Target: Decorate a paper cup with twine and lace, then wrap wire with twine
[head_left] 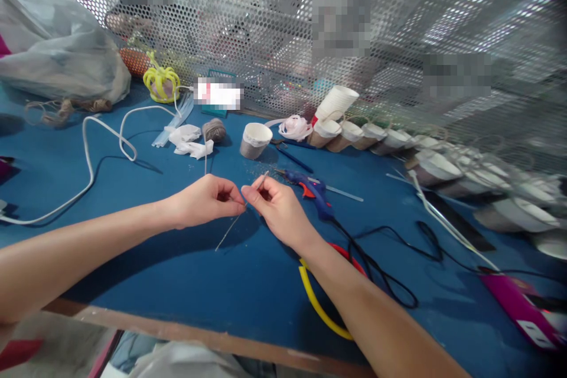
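Note:
My left hand is closed in a pinch above the middle of the blue table. Just to its right, my right hand pinches as well, its fingertips nearly touching the left ones. Between them runs a thin piece of grey yarn; one end hangs below the fingers and a short bit shows above the right thumb. Another strand drops from the grey yarn ball behind my left hand. A paper cup wrapped in grey stands beyond the hands. A blue glue gun lies right of my right hand.
A row of wrapped cups curves along the right, beside stacked white cups. Black cable loops near my right forearm, over a yellow and red ring. White cable crosses the left. Perforated metal mesh stands behind.

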`<action>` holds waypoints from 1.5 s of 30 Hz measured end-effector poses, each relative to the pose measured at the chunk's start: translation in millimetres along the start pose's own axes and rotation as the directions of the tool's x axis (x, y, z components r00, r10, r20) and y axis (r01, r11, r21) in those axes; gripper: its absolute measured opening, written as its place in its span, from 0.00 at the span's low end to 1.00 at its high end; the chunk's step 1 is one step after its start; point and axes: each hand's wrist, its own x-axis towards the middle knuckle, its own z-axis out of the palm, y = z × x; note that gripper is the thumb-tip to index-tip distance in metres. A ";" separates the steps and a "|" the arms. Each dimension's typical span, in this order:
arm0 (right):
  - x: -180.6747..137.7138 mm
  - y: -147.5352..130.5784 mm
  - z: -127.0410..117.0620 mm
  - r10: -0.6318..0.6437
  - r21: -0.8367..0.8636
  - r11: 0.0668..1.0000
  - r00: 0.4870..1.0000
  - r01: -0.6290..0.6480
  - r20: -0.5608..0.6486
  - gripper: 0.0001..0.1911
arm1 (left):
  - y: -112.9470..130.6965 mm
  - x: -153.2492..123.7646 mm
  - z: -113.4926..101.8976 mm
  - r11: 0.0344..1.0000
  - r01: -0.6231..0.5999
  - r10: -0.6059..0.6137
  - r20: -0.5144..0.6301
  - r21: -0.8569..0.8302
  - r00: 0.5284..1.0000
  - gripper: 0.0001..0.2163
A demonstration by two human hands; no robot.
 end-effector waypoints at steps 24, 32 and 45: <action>1.3 1.3 -2.8 0.042 0.082 0.996 0.998 -0.047 0.055 0.16 | 0.0 0.7 -4.2 1.000 -0.009 0.010 0.020 -0.023 1.000 0.08; -0.7 -1.2 0.6 0.011 0.018 1.000 1.000 -0.011 -0.005 0.14 | -4.2 1.5 0.9 0.999 0.004 -0.005 -0.007 -0.031 1.000 0.09; 2.2 5.8 -1.9 0.015 0.286 0.957 0.992 -0.051 0.127 0.15 | 1.2 0.2 -2.6 0.974 0.115 -0.103 0.071 -0.197 0.992 0.10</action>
